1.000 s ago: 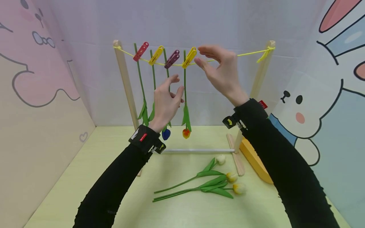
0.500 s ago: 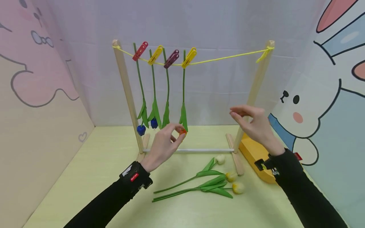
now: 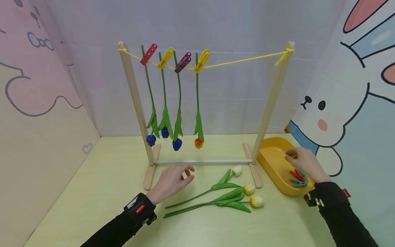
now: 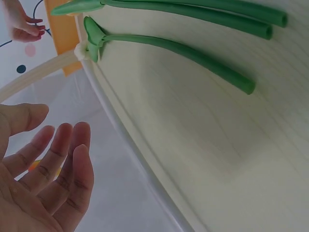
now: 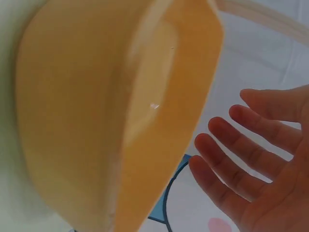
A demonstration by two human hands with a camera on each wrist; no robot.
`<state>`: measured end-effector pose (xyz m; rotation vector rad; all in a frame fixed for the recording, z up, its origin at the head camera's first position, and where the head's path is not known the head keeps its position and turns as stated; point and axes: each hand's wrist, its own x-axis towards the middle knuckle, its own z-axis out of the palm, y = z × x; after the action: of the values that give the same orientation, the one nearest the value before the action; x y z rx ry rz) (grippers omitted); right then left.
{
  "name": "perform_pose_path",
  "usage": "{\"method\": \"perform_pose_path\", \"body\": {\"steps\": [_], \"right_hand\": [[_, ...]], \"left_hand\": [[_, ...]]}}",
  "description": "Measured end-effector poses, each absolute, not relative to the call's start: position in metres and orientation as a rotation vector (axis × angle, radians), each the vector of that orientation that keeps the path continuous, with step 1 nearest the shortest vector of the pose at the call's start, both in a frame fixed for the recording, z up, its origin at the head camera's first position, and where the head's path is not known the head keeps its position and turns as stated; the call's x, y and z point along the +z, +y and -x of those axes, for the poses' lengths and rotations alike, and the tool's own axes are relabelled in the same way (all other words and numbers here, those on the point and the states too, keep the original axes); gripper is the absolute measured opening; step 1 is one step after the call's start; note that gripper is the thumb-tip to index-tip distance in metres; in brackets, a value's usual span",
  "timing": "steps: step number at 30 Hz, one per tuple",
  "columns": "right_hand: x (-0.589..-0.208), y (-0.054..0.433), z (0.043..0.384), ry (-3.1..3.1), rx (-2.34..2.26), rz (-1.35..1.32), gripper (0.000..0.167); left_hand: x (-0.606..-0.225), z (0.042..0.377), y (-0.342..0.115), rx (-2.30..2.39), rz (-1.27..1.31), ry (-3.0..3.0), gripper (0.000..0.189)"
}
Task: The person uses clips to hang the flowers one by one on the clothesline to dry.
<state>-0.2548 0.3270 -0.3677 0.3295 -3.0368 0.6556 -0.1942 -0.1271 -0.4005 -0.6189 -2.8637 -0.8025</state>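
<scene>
My left hand [image 3: 170, 181] hovers left of three white-and-yellow tulips [image 3: 228, 199] lying on the table, its fingers loosely bent around nothing. In the left wrist view their green stems [image 4: 193, 53] lie beyond that hand's fingertips. My right hand [image 3: 305, 163] is over the yellow tray [image 3: 273, 151], fingers relaxed and holding nothing. Red and teal clothespins [image 3: 297, 175] lie in the tray just below it. The right wrist view shows the fingers [image 5: 231, 150] spread beside the tray wall [image 5: 72, 111].
A yellow string [image 3: 240, 63] spans two wooden posts [image 3: 273, 99]. Clothespins hold several upside-down tulips on its left half: blue ones [image 3: 177, 144] and one orange-red tulip [image 3: 199, 143]. A white rod [image 3: 203, 161] joins the wooden feet [image 3: 253, 168].
Both hands have come down from the string. The left passed the orange-red tulip's head, then dropped near the lying stems. The right moved right, over the yellow tray.
</scene>
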Motion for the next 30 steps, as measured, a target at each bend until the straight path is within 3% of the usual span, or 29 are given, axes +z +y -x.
{"method": "perform_pose_path", "body": {"steps": [13, 23, 30], "right_hand": [[-0.396, 0.352, 0.265, -3.293, 0.475, -0.33, 0.029], [-0.415, 0.359, 0.266, -3.331, 0.469, -0.138, 0.019], [-0.422, 0.361, 0.268, -3.271, 0.406, -0.146, 0.023]], "left_hand": [[-0.412, 0.19, -0.132, -0.838, 0.65, -2.939, 0.019], [-0.418, 0.189, -0.133, -0.863, 0.693, -2.944, 0.019], [-0.42, 0.191, -0.132, -0.855, 0.693, -2.979, 0.02]]}}
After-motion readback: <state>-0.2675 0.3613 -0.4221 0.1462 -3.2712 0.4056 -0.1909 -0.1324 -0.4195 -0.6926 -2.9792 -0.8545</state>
